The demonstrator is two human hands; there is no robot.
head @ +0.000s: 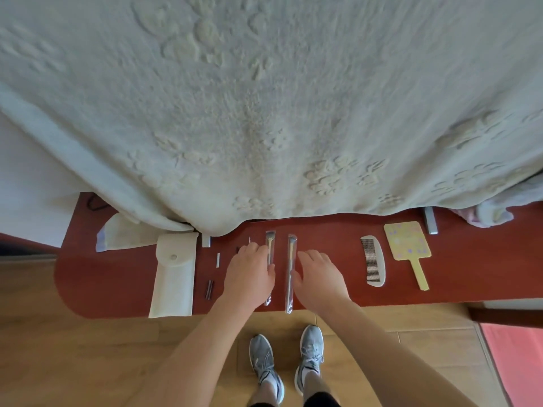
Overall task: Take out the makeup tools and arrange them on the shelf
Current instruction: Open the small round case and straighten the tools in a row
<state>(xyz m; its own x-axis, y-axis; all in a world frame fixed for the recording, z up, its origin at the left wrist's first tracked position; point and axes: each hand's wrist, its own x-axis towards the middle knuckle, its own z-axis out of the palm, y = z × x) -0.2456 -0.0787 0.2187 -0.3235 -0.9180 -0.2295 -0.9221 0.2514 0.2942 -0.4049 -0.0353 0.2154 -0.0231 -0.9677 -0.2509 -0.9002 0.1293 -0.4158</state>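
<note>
Two wrapped brushes (289, 271) parallel on shelf (458, 277); left hand (249, 274), right hand (318, 277) flanking, fingers relaxed, spread.

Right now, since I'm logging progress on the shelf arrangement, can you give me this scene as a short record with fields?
shelf: red-brown, holds everything
pouch: white, far left
brushes: left brush and right brush, sleeved, side by side
comb: white, right of the brushes
mirror: yellow, rightmost
left hand: open, fingers over left brush
right hand: open, beside right brush
</note>
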